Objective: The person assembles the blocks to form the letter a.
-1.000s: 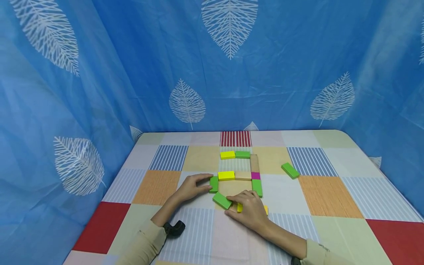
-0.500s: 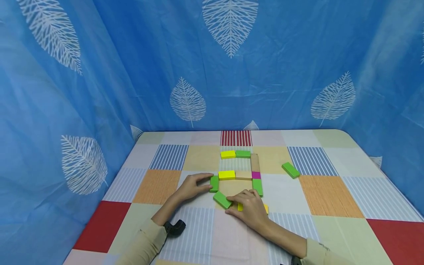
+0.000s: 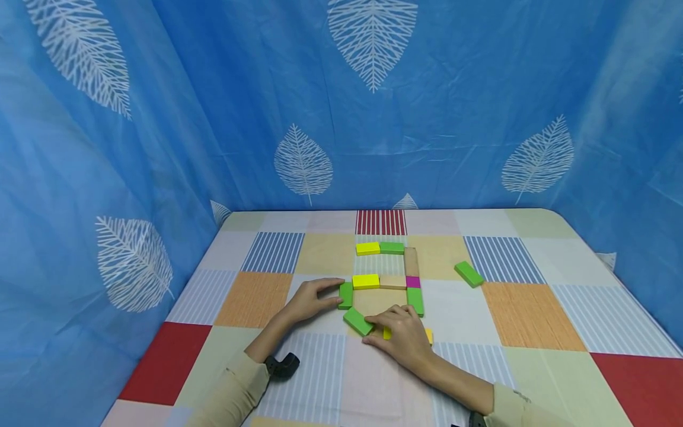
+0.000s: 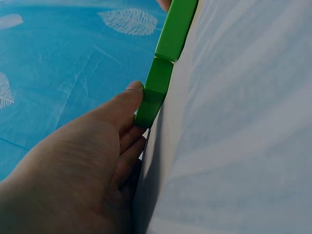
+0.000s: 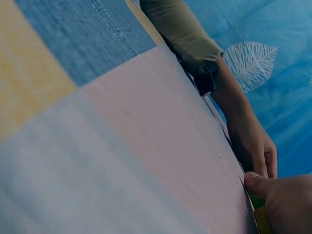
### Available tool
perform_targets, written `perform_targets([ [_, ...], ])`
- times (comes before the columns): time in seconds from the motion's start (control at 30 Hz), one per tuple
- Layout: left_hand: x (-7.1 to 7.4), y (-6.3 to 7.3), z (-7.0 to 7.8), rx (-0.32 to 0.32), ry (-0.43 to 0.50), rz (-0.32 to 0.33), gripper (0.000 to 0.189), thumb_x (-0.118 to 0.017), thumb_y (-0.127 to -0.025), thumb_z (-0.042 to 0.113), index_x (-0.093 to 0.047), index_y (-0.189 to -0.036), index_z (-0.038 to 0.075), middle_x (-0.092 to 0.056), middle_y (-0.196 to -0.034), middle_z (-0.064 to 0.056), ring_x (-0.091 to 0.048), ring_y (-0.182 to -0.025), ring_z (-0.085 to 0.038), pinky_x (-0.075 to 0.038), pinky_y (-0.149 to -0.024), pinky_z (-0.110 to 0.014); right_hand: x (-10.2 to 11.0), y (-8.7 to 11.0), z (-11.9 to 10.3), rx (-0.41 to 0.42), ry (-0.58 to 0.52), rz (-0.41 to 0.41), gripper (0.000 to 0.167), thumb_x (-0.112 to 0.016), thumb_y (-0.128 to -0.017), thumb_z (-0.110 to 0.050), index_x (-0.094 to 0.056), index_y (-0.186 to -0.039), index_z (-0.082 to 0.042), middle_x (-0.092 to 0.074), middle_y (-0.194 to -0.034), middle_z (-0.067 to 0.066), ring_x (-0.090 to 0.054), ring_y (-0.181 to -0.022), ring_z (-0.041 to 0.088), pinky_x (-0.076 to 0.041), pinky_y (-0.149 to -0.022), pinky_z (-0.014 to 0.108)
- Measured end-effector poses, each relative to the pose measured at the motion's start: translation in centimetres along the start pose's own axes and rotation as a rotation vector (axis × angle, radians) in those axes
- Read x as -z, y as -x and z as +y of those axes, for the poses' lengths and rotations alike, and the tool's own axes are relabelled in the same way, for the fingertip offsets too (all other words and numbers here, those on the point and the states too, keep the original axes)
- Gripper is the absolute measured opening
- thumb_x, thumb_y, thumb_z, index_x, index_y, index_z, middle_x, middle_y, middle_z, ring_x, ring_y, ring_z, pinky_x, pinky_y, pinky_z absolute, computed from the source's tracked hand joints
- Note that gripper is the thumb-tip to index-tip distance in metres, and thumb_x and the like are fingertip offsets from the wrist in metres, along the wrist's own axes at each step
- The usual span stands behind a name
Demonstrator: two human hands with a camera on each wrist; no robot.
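Observation:
In the head view my left hand (image 3: 306, 302) pinches a green block (image 3: 345, 295) between thumb and forefinger at the left of a block outline. My right hand (image 3: 402, 338) pinches a slanted green block (image 3: 357, 321) by its right end. The left wrist view shows the slanted block (image 4: 176, 29) meeting the near end of the one my left hand (image 4: 83, 151) holds. Under my right hand are yellow blocks (image 3: 429, 337), mostly hidden. In the right wrist view my right thumb (image 5: 257, 185) covers most of its green block (image 5: 256, 201).
Yellow (image 3: 365, 281), plain wood (image 3: 392, 282), magenta (image 3: 412, 281) and green (image 3: 415, 302) blocks continue the outline. A yellow block (image 3: 368, 248), a green one (image 3: 392, 248) and a wooden one (image 3: 411, 262) extend it farther back. One loose green block (image 3: 469, 274) lies to the right on the patchwork cloth (image 3: 448, 379).

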State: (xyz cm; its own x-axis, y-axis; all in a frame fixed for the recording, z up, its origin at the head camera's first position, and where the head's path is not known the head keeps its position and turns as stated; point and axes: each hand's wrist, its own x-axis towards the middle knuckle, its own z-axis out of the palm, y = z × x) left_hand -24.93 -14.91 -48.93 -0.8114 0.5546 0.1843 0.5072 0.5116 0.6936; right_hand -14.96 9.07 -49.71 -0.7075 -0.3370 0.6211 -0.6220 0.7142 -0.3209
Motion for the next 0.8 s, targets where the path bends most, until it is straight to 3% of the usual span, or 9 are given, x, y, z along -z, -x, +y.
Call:
perform_targets([
  [0.33, 0.3, -0.3, -0.5, -0.038, -0.011, 0.008, 0.047, -0.066, -0.085, 0.036, -0.058, -0.126, 0.014, -0.057, -0.126, -0.003, -0.049, -0.119, -0.021, -0.039, -0.099, -0.04, -0.2, -0.5, 0.0, 0.001, 0.026, 0.004, 0.044, -0.079, -0.064, -0.046, -0.074, -0.097, -0.018, -0.069, -0.083, -0.011, -0.052, -0.076, 0.003, -0.037, -0.074, 0.031],
  [0.5, 0.1, -0.3, -0.7, -0.082, -0.032, 0.032, 0.047, -0.065, -0.085, 0.036, -0.059, -0.125, 0.011, -0.059, -0.123, -0.005, -0.052, -0.116, -0.024, -0.041, -0.097, -0.042, 0.7, -0.7, -0.1, 0.01, 0.021, 0.051, 0.046, -0.081, -0.062, -0.045, -0.074, -0.097, -0.016, -0.069, -0.083, -0.01, -0.054, -0.077, 0.005, -0.038, -0.074, 0.033],
  [0.63, 0.2, -0.4, -0.7, -0.05, -0.01, 0.01, 0.048, -0.065, -0.085, 0.036, -0.058, -0.126, 0.013, -0.057, -0.125, -0.003, -0.05, -0.119, -0.021, -0.039, -0.099, -0.039, 1.7, -0.7, 0.1, 0.012, 0.016, 0.061, 0.045, -0.081, -0.063, -0.043, -0.073, -0.098, -0.015, -0.069, -0.086, -0.009, -0.057, -0.08, 0.007, -0.037, -0.077, 0.033],
  [0.8, 0.4, -0.6, -0.7, -0.01, -0.007, -0.011, 0.047, -0.066, -0.084, 0.036, -0.058, -0.127, 0.016, -0.056, -0.127, 0.0, -0.048, -0.12, -0.018, -0.037, -0.101, -0.036, 2.9, 0.2, 1.1, 0.033, -0.011, 0.018, 0.045, -0.081, -0.065, -0.04, -0.072, -0.101, -0.014, -0.069, -0.091, -0.008, -0.06, -0.084, 0.009, -0.038, -0.083, 0.034],
])
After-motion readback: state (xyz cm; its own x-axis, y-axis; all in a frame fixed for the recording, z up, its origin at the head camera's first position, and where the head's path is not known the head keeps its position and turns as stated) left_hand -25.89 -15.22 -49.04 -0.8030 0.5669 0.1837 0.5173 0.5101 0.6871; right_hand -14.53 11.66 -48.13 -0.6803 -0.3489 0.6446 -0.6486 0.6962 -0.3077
